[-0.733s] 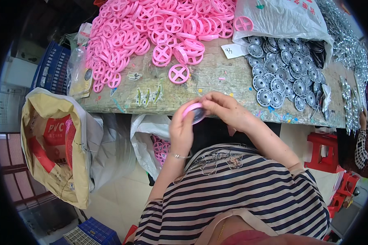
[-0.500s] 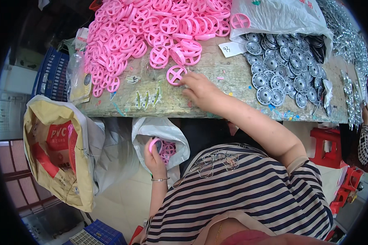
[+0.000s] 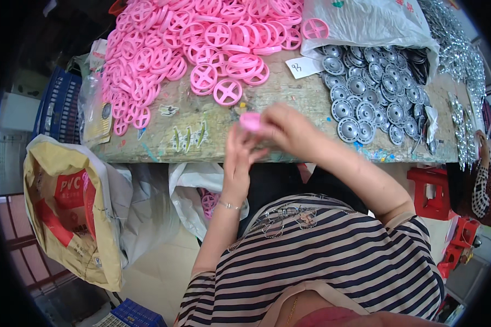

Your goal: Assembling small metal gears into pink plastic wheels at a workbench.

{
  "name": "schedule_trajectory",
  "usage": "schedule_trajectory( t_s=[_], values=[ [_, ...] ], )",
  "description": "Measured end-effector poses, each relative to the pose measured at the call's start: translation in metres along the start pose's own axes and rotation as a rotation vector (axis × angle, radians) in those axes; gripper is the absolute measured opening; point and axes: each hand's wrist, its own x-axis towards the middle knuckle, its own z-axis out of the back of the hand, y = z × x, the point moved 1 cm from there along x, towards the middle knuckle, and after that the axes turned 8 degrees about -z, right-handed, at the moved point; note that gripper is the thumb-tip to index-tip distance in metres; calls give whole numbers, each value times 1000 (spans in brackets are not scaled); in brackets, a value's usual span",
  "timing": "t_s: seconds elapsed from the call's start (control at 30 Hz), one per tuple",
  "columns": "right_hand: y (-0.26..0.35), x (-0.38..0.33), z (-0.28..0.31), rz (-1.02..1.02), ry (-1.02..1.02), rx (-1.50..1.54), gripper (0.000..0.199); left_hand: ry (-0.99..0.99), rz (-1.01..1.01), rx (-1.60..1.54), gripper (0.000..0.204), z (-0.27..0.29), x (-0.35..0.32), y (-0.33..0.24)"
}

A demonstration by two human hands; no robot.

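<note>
Above the table's near edge, my right hand is closed on a pink four-spoked wheel, tilted and blurred by motion. Just below it is my left hand, its fingers stretched up toward the wheel and partly smeared; I see nothing held in them. A single pink wheel lies flat beyond the hands, in front of a big heap of pink wheels. To the right, many round grey discs spill from a white plastic bag. Below the table edge, a white bag holds pink wheels.
A large tan sack stands open at the left. Small leaf-like stickers and a white paper slip lie on the worn wooden table. Silver tinsel hangs at the right, near a red stool and another person's arm.
My left hand has left the white bag and risen to the table edge, without the wheel it held. My right hand has drawn back from the tabletop with a pink wheel.
</note>
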Motion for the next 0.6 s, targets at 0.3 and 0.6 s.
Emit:
schedule_trajectory(
  t_s=[0.3, 0.6],
  values=[
    [-76, -3, 73, -115, -345, -235, 27, 109, 514, -402, 35, -32, 34, 36],
    [-162, 24, 113, -123, -531, -626, 24, 164, 522, -554, 34, -35, 37, 39]
  ],
)
